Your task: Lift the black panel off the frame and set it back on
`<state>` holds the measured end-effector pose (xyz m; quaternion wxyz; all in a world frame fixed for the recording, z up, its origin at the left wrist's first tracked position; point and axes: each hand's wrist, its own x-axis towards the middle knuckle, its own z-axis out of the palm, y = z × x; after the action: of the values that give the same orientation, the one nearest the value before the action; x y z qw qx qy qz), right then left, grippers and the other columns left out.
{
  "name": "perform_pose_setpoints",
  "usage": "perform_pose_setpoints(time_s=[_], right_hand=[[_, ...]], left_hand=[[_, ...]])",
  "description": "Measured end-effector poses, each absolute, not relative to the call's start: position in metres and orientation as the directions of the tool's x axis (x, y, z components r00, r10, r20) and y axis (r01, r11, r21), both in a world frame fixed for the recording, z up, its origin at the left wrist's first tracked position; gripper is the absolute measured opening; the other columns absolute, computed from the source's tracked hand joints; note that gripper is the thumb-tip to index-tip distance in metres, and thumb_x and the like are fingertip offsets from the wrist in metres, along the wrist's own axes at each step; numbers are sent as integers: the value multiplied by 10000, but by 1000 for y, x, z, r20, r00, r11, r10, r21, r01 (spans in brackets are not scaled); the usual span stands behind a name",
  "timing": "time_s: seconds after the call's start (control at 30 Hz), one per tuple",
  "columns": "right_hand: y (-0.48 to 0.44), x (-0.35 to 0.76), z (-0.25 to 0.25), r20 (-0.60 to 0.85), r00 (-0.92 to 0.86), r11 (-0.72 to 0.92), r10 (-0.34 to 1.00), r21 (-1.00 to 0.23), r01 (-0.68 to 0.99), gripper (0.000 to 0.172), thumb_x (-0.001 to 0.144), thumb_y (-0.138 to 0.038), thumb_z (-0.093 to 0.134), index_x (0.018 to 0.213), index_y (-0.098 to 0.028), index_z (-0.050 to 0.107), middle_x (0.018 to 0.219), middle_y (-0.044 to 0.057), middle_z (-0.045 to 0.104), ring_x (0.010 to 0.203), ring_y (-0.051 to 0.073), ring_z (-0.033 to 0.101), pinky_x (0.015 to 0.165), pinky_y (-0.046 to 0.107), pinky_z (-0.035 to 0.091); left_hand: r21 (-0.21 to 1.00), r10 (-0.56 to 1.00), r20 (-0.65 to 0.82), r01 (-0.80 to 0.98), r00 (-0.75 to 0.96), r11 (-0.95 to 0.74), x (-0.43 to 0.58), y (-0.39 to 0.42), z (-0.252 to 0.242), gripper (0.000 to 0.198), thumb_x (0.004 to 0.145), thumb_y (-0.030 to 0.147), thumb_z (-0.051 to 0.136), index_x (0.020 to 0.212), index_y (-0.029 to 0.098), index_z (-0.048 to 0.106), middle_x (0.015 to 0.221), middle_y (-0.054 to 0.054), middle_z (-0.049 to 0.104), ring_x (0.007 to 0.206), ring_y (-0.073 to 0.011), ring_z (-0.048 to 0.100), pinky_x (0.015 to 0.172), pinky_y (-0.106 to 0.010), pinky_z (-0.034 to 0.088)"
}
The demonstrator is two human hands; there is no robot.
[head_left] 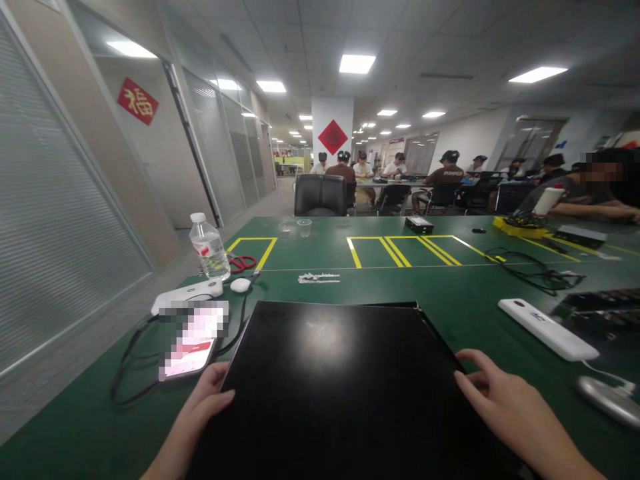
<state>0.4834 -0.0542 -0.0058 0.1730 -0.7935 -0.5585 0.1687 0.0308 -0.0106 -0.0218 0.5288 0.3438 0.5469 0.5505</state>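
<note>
A large black flat panel fills the lower middle of the view, its smooth top reflecting a ceiling light. Another dark edge shows just behind its far right corner, so it may lie on a case; what is underneath is hidden. My left hand grips the left edge, thumb on top and fingers at the side. On the opposite edge my right hand holds on with thumb and curled fingers. Left of the panel lies a lit phone, close to my left hand.
A water bottle, red-handled scissors and a white power bank stand or lie at left. Small white pieces lie beyond the panel. Another white power bank and black cables are at right. A person sits far right.
</note>
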Motion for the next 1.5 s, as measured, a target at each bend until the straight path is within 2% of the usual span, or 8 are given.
perform_pose_setpoints(time_s=[0.17, 0.3, 0.43, 0.63, 0.87, 1.13, 1.33, 1.5], right_hand=[[-54, 484, -6, -76, 318, -317, 945, -445, 837, 394, 842, -538, 418, 1109, -291, 571, 878, 41, 762, 775, 298, 701, 697, 389, 459], [-54, 484, -5, -86, 311, -317, 946, -424, 848, 400, 847, -536, 413, 1125, -297, 575, 899, 35, 763, 779, 291, 703, 696, 382, 460], [-54, 484, -3, -68, 312, -312, 948, -409, 858, 404, 847, -536, 397, 1114, -300, 587, 898, 35, 763, 791, 285, 707, 679, 370, 461], [-54, 484, -8, -57, 313, -310, 948, -383, 870, 393, 852, -525, 371, 1092, -303, 589, 864, 12, 761, 773, 266, 709, 664, 355, 459], [-50, 484, -14, -15, 307, -286, 952, -408, 867, 379, 838, -542, 397, 1046, -303, 605, 810, 3, 753, 722, 246, 699, 626, 340, 449], [-46, 487, -16, -6, 292, -267, 957, -417, 869, 381, 835, -546, 392, 1025, -297, 609, 775, 2, 744, 696, 236, 692, 620, 340, 446], [-44, 494, -17, 19, 274, -243, 962, -406, 881, 350, 849, -525, 414, 1017, -296, 618, 752, -4, 738, 677, 225, 690, 592, 321, 435], [-46, 499, -12, 25, 257, -225, 966, -403, 887, 333, 864, -509, 400, 999, -298, 619, 744, -14, 732, 673, 215, 687, 598, 311, 431]], left_hand=[[969, 950, -206, -187, -234, 164, 28, 0, -27, 508, 481, 482, 869, 861, 214, 665, 730, -40, 758, 794, -332, 722, 718, -382, 538], [967, 945, -206, -200, -255, 157, 27, 3, -30, 606, 472, 544, 868, 945, 221, 671, 820, -55, 778, 930, -362, 715, 778, -392, 545], [965, 945, -205, -213, -256, 152, 32, -4, -28, 619, 541, 535, 840, 1043, 233, 641, 855, -48, 788, 928, -344, 725, 766, -378, 561], [967, 936, -228, -173, -268, 186, 36, -11, -18, 515, 576, 403, 827, 1017, 224, 631, 829, -33, 793, 868, -312, 741, 744, -353, 566], [973, 952, -207, -148, -225, 176, 35, -19, -4, 529, 662, 461, 765, 1119, 226, 638, 998, -42, 785, 981, -316, 711, 824, -381, 562], [969, 976, -29, 235, -216, 81, 17, -7, -5, 381, 620, 501, 764, 874, 220, 730, 1433, -98, 566, 1229, -383, 572, 957, -443, 523], [804, 989, 106, 594, -104, -23, 13, 1, -16, 331, 713, 498, 638, 870, 219, 725, 1383, -149, 595, 1259, -367, 549, 1030, -512, 450], [629, 984, 170, 774, -44, -74, 19, 1, -16, 309, 730, 472, 589, 854, 224, 726, 1328, -159, 637, 1238, -367, 565, 1037, -544, 431]])
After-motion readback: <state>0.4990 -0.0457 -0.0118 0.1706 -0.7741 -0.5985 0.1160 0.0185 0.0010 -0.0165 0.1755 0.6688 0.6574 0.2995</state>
